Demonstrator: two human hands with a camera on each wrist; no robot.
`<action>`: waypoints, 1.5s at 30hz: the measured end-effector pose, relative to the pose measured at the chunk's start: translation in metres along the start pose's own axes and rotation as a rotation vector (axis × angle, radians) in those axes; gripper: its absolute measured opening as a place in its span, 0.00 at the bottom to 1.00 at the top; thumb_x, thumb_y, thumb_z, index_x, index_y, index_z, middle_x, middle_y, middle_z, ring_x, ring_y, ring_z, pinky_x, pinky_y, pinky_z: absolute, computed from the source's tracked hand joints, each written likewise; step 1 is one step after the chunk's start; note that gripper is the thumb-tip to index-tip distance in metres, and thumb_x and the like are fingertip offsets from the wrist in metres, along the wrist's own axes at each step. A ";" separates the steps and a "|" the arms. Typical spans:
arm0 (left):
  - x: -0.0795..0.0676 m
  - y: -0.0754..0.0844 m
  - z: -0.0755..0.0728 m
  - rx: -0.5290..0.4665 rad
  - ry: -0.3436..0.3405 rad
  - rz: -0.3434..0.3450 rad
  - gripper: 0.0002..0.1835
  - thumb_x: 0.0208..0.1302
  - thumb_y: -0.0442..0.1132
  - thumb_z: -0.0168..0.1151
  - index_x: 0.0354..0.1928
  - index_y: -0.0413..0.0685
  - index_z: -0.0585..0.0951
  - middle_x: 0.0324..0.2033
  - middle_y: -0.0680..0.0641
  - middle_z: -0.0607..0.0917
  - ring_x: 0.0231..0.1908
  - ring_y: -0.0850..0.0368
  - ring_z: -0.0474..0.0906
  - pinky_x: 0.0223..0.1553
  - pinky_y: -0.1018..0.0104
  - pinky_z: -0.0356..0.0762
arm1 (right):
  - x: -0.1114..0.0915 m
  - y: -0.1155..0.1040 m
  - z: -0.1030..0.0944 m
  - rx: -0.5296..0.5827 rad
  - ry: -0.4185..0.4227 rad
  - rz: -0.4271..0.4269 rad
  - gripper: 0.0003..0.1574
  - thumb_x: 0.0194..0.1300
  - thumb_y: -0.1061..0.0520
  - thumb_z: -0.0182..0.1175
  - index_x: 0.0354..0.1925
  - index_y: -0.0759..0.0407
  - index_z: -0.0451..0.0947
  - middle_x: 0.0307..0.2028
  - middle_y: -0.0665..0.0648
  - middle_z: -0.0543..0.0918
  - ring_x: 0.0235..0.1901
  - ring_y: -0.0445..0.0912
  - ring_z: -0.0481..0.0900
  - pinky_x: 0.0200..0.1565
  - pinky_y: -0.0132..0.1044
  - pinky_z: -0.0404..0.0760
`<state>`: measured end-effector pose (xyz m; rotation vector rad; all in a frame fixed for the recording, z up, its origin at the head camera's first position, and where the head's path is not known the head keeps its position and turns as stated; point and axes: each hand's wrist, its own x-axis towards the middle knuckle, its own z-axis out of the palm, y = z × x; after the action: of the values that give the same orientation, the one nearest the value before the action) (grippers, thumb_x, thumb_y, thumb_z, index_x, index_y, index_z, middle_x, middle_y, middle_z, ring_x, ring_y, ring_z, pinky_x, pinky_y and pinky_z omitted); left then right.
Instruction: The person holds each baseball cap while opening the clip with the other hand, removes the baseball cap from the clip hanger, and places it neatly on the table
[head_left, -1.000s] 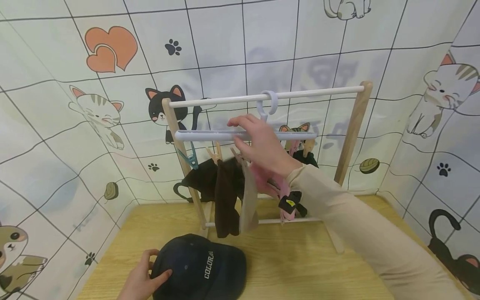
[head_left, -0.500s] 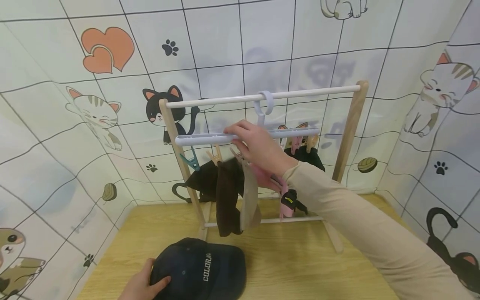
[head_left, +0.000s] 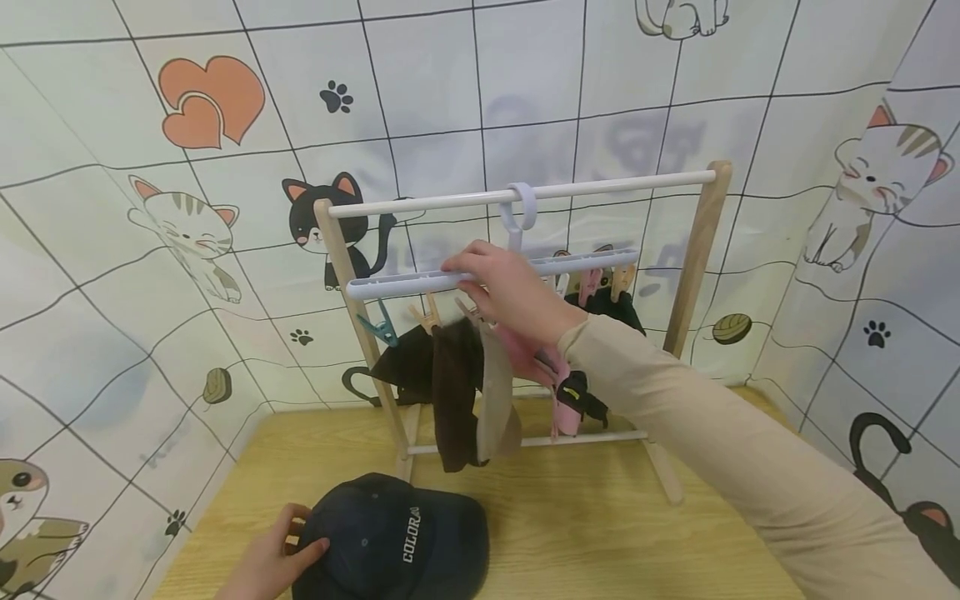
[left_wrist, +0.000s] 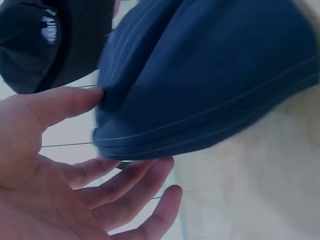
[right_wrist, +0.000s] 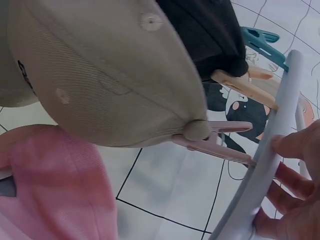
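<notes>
My left hand (head_left: 277, 546) holds the back of a dark navy baseball cap (head_left: 375, 533) with white lettering. In the left wrist view, the thumb (left_wrist: 75, 102) lies against the crown and the other fingers spread below the cap's edge. My right hand (head_left: 510, 287) grips a pale lilac clip hanger (head_left: 401, 285) by its bar, left of the middle. The hanger's hook loops over the rack's white rod (head_left: 442, 202). Caps hang from its clothespins: a beige one (right_wrist: 130, 75) from a pink clothespin (right_wrist: 220, 145), a black one (right_wrist: 205, 30), a dark brown one (head_left: 452, 400) and a pink one (right_wrist: 60, 185).
The wooden rack (head_left: 690, 267) stands on a wood-grain table (head_left: 585, 533). A teal clothespin (head_left: 384, 327) is at the hanger's left end. Another dark cap (head_left: 611, 308) hangs at its right end. A tiled wall (head_left: 435, 92) with cat drawings rises behind.
The hanger has turned, its left end coming lower and its right end rising. My right hand has closed on the bar. My left hand stays at the navy cap.
</notes>
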<state>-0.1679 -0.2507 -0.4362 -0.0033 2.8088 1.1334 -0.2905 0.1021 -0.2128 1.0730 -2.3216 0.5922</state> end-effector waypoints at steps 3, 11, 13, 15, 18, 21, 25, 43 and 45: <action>0.000 0.011 -0.007 0.024 0.029 0.058 0.22 0.59 0.36 0.68 0.49 0.34 0.70 0.40 0.42 0.81 0.38 0.45 0.80 0.41 0.51 0.78 | 0.004 -0.001 -0.003 -0.001 -0.045 0.025 0.17 0.66 0.65 0.60 0.54 0.62 0.79 0.47 0.57 0.80 0.43 0.46 0.78 0.47 0.36 0.76; 0.001 0.049 -0.013 0.211 0.096 0.210 0.23 0.55 0.43 0.72 0.48 0.39 0.76 0.44 0.43 0.81 0.47 0.43 0.77 0.48 0.47 0.74 | 0.007 -0.004 -0.001 -0.105 -0.140 0.061 0.22 0.69 0.66 0.54 0.60 0.57 0.74 0.51 0.56 0.77 0.38 0.45 0.78 0.42 0.34 0.77; 0.002 0.060 -0.011 0.236 0.104 0.246 0.22 0.54 0.43 0.73 0.48 0.41 0.77 0.43 0.45 0.81 0.46 0.44 0.77 0.48 0.46 0.74 | 0.005 -0.004 0.001 -0.129 -0.136 0.043 0.23 0.70 0.67 0.52 0.62 0.56 0.72 0.52 0.56 0.76 0.38 0.45 0.78 0.42 0.34 0.77; 0.002 0.072 -0.009 0.238 0.118 0.283 0.21 0.53 0.43 0.73 0.47 0.44 0.78 0.43 0.45 0.81 0.46 0.46 0.77 0.48 0.47 0.73 | 0.002 -0.004 0.004 -0.144 -0.122 0.023 0.25 0.70 0.68 0.52 0.63 0.56 0.71 0.52 0.56 0.75 0.38 0.45 0.78 0.42 0.34 0.77; 0.003 0.089 -0.007 0.257 0.144 0.354 0.20 0.52 0.42 0.74 0.46 0.46 0.79 0.42 0.46 0.80 0.45 0.46 0.77 0.45 0.48 0.74 | -0.001 -0.005 0.006 -0.156 -0.100 0.010 0.27 0.69 0.70 0.53 0.64 0.55 0.71 0.52 0.56 0.76 0.40 0.45 0.78 0.44 0.35 0.77; 0.004 0.107 -0.006 0.275 0.183 0.424 0.19 0.52 0.41 0.74 0.45 0.47 0.79 0.42 0.47 0.79 0.44 0.48 0.76 0.44 0.49 0.74 | -0.003 -0.005 0.006 -0.176 -0.104 0.007 0.29 0.68 0.71 0.54 0.64 0.55 0.71 0.52 0.56 0.76 0.41 0.46 0.78 0.46 0.37 0.77; 0.010 0.130 -0.005 0.269 0.228 0.520 0.17 0.54 0.39 0.71 0.45 0.46 0.79 0.41 0.47 0.81 0.44 0.49 0.78 0.45 0.50 0.75 | -0.003 -0.005 0.006 -0.199 -0.127 0.013 0.30 0.67 0.71 0.55 0.64 0.54 0.71 0.52 0.56 0.76 0.42 0.46 0.78 0.48 0.37 0.77; 0.059 0.203 -0.003 0.160 0.077 0.557 0.17 0.63 0.44 0.65 0.46 0.40 0.76 0.31 0.50 0.83 0.31 0.58 0.81 0.36 0.59 0.78 | -0.004 -0.003 0.011 -0.261 -0.058 -0.019 0.26 0.66 0.71 0.57 0.60 0.55 0.75 0.47 0.57 0.78 0.38 0.47 0.79 0.43 0.37 0.78; 0.063 0.206 -0.002 0.167 0.083 0.533 0.18 0.63 0.47 0.65 0.45 0.40 0.75 0.29 0.50 0.82 0.29 0.58 0.79 0.33 0.60 0.77 | -0.003 -0.004 0.011 -0.261 -0.058 -0.022 0.26 0.65 0.71 0.57 0.60 0.55 0.75 0.47 0.57 0.78 0.38 0.47 0.79 0.42 0.36 0.78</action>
<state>-0.2400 -0.1008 -0.2992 0.7688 3.0603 0.9858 -0.2886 0.0949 -0.2229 1.0018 -2.3536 0.2426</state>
